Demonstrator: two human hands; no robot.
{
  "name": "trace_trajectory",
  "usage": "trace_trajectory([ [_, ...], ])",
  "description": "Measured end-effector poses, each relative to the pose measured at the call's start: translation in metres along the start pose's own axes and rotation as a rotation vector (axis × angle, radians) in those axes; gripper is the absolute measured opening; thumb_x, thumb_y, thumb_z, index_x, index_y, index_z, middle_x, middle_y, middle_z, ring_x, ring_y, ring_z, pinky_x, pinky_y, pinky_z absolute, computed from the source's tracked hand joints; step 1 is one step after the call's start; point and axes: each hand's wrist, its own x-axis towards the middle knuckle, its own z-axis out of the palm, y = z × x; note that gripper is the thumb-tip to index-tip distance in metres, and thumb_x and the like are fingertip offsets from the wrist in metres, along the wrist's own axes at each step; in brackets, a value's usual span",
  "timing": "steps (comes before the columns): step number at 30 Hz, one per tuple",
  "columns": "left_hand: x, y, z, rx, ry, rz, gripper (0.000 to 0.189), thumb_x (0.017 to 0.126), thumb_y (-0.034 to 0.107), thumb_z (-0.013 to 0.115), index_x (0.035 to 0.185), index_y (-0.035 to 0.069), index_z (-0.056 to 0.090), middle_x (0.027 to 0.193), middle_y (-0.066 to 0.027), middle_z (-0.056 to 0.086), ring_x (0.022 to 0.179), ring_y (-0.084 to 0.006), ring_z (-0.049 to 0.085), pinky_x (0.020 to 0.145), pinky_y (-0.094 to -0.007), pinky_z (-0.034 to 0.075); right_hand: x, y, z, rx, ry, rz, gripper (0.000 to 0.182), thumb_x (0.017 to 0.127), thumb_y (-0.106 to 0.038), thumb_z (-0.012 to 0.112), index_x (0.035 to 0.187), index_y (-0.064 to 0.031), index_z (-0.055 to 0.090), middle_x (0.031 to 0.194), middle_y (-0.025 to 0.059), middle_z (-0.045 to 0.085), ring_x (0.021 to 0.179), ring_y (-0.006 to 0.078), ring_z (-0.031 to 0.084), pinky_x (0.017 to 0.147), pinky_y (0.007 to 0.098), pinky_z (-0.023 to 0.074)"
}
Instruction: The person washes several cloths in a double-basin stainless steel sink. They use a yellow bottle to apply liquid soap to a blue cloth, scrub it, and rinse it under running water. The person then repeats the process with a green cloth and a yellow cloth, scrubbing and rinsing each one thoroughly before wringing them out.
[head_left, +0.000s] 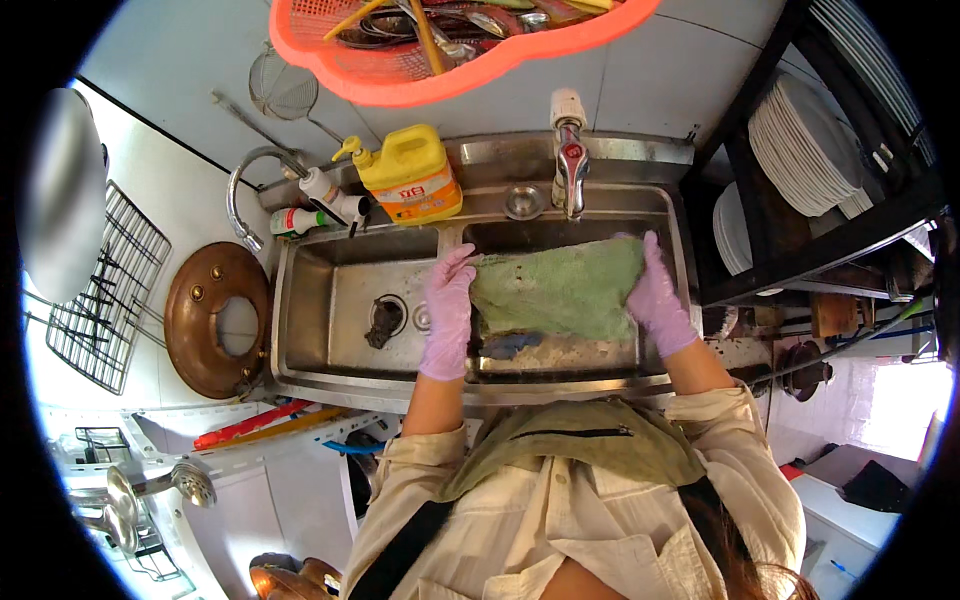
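A green cloth (559, 289) is spread flat over the right basin of a double stainless-steel sink (570, 386), held up between my two gloved hands. My left hand (448, 319), in a thin pink-purple glove, grips the cloth's left edge above the divider between the basins. At the opposite edge, my right hand (661, 304), gloved alike, has its thumb and fingers on the cloth. Small dark specks and a pale spot mark the fabric. Below it in the basin lies a dark blue-grey wad (510, 345), partly covered. A dark clump (385, 322) sits at the left basin's drain.
Behind the sink stand a yellow detergent jug (412, 176), a small bottle (296, 221), a gooseneck faucet (244, 187) and a lever faucet (571, 165). An orange basket (450, 86) of utensils hangs above. Right is a black rack (825, 247) with stacked plates (802, 142); left, a copper-coloured lid (187, 322).
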Motion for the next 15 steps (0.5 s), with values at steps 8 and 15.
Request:
trace_trajectory([
  [8,-0.005,-0.062,-0.019,-0.288,-0.020,-0.386,0.038,0.078,-0.013,0.045,0.111,0.000,0.058,0.109,-0.0108,0.059,0.102,-0.0197,0.055,0.088,-0.0291,0.045,0.023,0.029,-0.021,-0.350,-0.019,-0.025,0.069,0.082,-0.002,0.058,0.141,-0.0055,0.024,0.128,0.0133,0.047,0.110,0.0209,0.051,0.091,0.0320,0.0434],
  [15,-0.007,-0.034,-0.015,0.504,-0.456,0.048,0.024,0.081,-0.002,0.049,0.099,0.003,0.066,0.104,-0.0119,0.060,0.102,-0.0248,0.056,0.091,-0.0305,0.041,0.030,0.002,-0.031,-0.707,-0.312,0.096,0.052,0.080,-0.008,0.063,0.130,-0.0105,0.048,0.135,0.0080,0.045,0.113,0.0184,0.050,0.095,0.0286,0.0388],
])
